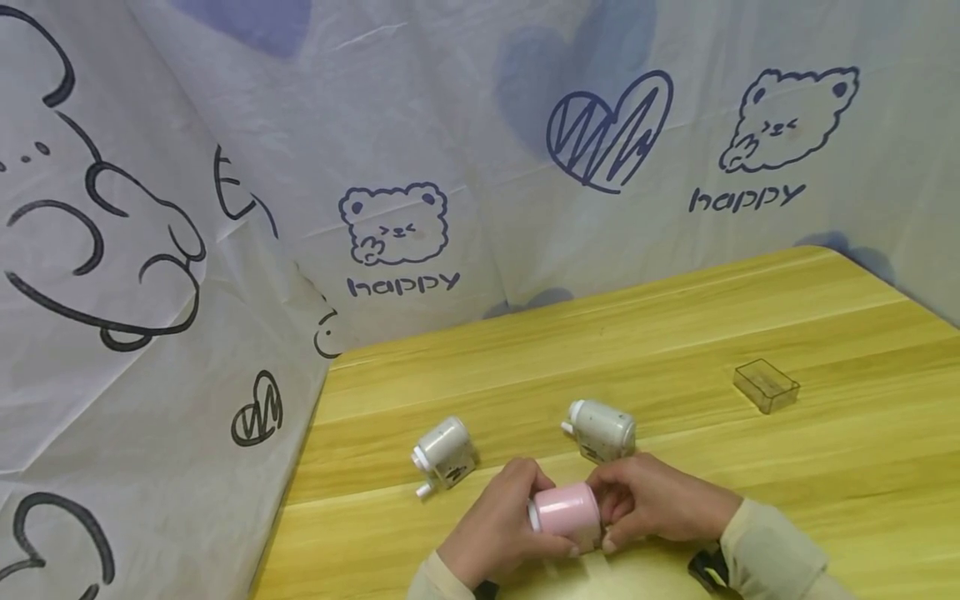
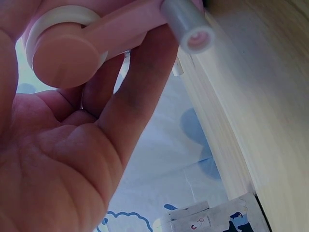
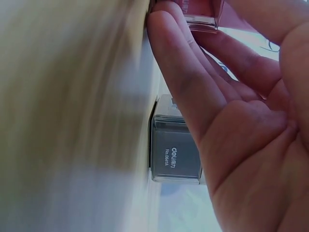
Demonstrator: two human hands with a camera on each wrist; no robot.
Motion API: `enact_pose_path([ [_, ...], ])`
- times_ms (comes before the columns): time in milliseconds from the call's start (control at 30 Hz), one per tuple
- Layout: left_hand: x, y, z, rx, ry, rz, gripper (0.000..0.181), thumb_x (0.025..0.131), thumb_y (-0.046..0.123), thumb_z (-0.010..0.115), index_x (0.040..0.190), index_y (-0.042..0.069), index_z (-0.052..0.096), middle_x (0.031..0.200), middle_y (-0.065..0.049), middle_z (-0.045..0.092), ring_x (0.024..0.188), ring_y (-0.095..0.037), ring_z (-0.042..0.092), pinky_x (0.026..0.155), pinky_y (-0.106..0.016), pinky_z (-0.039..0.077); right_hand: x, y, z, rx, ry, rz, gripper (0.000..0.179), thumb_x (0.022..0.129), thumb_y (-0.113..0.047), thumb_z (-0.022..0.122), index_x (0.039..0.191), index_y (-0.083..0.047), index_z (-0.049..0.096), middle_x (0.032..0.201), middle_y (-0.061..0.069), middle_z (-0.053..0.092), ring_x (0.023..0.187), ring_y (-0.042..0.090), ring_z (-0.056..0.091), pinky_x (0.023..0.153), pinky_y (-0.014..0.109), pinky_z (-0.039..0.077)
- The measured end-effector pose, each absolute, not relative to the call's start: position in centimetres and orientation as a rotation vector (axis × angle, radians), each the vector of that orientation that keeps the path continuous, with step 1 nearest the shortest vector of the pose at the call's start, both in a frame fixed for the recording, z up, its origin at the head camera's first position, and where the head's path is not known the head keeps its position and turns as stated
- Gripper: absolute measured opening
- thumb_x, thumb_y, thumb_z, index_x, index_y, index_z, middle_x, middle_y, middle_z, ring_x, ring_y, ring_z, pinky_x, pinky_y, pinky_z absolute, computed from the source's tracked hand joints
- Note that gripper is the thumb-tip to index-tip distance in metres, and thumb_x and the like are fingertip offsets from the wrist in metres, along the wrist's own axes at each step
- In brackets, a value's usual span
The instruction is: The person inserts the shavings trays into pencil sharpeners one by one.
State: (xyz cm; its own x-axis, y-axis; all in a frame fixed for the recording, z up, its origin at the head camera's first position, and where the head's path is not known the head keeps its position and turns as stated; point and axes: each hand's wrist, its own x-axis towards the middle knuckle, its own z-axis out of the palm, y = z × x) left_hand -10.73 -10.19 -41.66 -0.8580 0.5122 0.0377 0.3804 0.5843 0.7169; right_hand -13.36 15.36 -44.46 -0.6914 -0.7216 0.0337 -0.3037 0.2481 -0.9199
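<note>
A pink crank pencil sharpener [image 1: 566,510] is between both hands at the front of the table. My left hand [image 1: 502,525] grips it round the crank side; in the left wrist view the pink crank [image 2: 65,60] and its grey knob [image 2: 188,26] stick out past the fingers. At the other end, my right hand [image 1: 663,500] holds the sharpener with curled fingers and thumb. The right wrist view shows those fingertips right at its clear-walled drawer [image 3: 203,20]. Just beyond the right hand sits a grey-white pencil sharpener [image 1: 606,429], its drawer front [image 3: 176,150] marked "deli".
Another grey-white pencil sharpener [image 1: 444,450] stands to the left, crank toward the left. Farther back on the right lies a small clear plastic box [image 1: 766,386]. The wood-grain table [image 1: 675,325] meets printed cloth [image 1: 487,150] at the back and left.
</note>
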Motion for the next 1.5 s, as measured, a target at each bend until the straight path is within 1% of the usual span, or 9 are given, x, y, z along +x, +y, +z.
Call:
enact_pose_path([
  [333,-10.74,-10.31,-41.61,0.769,2.65,1.133,0.051,0.067,0.025,0.097,0.098,0.016,0.058,0.098,0.009,0.053,0.086,-0.002,0.051,0.075,-0.02,0.048,-13.36,15.17,-44.61,-0.961,2.147,-1.431,0.045,0.079,-0.017,0.09,0.116,-0.004,0.069,0.094,-0.005,0.072,0.086,0.01,0.069,0.075,0.027,0.059],
  [600,-10.71,-10.2,-41.7,0.768,2.636,1.159,0.052,0.067,0.026,0.098,0.098,0.015,0.058,0.097,0.008,0.053,0.086,-0.003,0.051,0.075,-0.021,0.048,-13.25,15.57,-44.69,-0.912,2.061,-1.471,0.051,0.078,-0.004,0.082,0.125,0.003,0.063,0.102,0.001,0.071,0.092,0.014,0.07,0.081,0.028,0.06],
  [833,-10.64,-10.15,-41.61,0.761,2.625,1.167,0.052,0.067,0.026,0.098,0.099,0.015,0.058,0.097,0.008,0.053,0.086,-0.002,0.052,0.074,-0.02,0.049,-13.23,15.85,-44.64,-0.949,2.181,-1.4,0.043,0.077,-0.013,0.087,0.116,-0.007,0.07,0.093,-0.003,0.07,0.081,0.01,0.067,0.072,0.028,0.059],
  [967,-10.64,-10.17,-41.53,0.748,2.625,1.165,0.053,0.067,0.026,0.098,0.099,0.014,0.058,0.097,0.008,0.053,0.086,-0.002,0.052,0.075,-0.021,0.049,-13.32,15.81,-44.51,-0.962,2.175,-1.406,0.041,0.077,-0.015,0.089,0.113,-0.008,0.071,0.091,-0.004,0.071,0.078,0.008,0.067,0.069,0.028,0.059],
  [1233,-10.61,-10.11,-41.42,0.749,2.631,1.166,0.053,0.066,0.026,0.099,0.098,0.014,0.058,0.097,0.008,0.052,0.086,-0.003,0.051,0.075,-0.021,0.049,-13.31,15.65,-44.72,-0.95,2.125,-1.441,0.036,0.078,-0.01,0.087,0.111,-0.008,0.071,0.089,-0.003,0.072,0.078,0.01,0.069,0.069,0.029,0.06],
  [1500,-10.56,-10.07,-41.33,0.75,2.641,1.155,0.053,0.066,0.025,0.099,0.098,0.015,0.058,0.097,0.009,0.053,0.086,-0.003,0.052,0.076,-0.021,0.049,-13.34,15.42,-44.67,-0.955,2.13,-1.439,0.036,0.078,-0.009,0.087,0.11,-0.007,0.071,0.088,-0.005,0.071,0.078,0.009,0.068,0.07,0.029,0.06],
])
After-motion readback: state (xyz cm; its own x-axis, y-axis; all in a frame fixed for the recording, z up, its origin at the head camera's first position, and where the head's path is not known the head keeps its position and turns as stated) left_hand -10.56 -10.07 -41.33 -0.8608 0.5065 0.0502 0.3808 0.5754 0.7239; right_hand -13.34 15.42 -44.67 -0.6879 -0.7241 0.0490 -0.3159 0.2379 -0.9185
